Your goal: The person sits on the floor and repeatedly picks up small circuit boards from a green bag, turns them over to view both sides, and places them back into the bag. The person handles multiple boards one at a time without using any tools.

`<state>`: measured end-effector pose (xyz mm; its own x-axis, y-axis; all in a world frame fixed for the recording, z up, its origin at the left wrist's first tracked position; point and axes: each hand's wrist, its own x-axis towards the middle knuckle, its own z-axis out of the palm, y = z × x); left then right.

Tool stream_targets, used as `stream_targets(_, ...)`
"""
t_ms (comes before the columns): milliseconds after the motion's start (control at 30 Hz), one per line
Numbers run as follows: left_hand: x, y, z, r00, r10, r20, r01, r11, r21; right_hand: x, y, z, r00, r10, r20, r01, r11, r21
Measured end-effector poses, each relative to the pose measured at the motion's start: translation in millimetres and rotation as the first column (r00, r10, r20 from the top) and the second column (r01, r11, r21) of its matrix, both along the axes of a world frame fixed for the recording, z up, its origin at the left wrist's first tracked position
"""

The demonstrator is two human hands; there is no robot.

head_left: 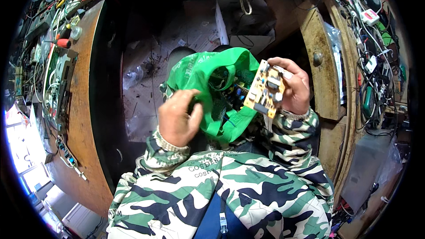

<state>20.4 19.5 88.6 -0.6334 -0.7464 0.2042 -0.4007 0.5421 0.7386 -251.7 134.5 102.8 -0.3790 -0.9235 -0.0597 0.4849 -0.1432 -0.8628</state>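
A green fabric bag [196, 68] lies in front of me at lap height, its mouth gaping. Inside it are several electronic parts and circuit boards [237, 94], partly hidden by the bag's folds. My right hand [294, 84] grips a tan circuit board [265, 89] by its right edge, tilted above the bag's right side; components stand on its face. At the bag's left side is my left hand [181, 118], slightly blurred, its thumb and fingers apart. Whether its fingertips touch the green fabric I cannot tell.
A wooden table [81, 116] on the left bears an electronic chassis [59, 86], a red-handled screwdriver [63, 43] and a small board [66, 152]. An open cardboard box [224, 23] stands on the floor ahead. At right are a wooden drawer [318, 73] and tangled cables [382, 56].
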Motion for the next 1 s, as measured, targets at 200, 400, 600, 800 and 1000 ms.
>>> stream_targets(200, 21.2, 5.8, 13.8, 0.943, 0.223, -0.247, -0.120, 0.920, 0.372, 28.9, 1.1, 3.5, 0.826, 0.136, -0.547, -0.044, 0.983, 0.177)
stream_targets(400, 33.3, 13.6, 24.1, 0.846, 0.352, -0.400, -0.207, 0.909, 0.362, 45.2, -4.9, -5.5, 0.440, 0.082, -0.894, 0.097, 0.986, 0.138)
stream_targets(600, 27.8, 17.9, 31.9, 0.856, 0.314, -0.410, -0.231, 0.943, 0.240, 57.3, -7.6, 20.6, 0.025, 0.007, -1.000, 0.132, 0.991, 0.010)
stream_targets(800, 16.2, 11.0, 41.5, 0.868, 0.248, -0.430, -0.215, 0.969, 0.126, 78.6, -42.1, 19.5, 0.219, 0.207, -0.953, -0.357, 0.926, 0.119)
stream_targets(1000, 3.3, 9.3, 41.9, 0.881, 0.184, -0.437, -0.152, 0.983, 0.106, 84.1, -86.1, -28.3, 0.005, 0.173, -0.985, -0.415, 0.897, 0.156)
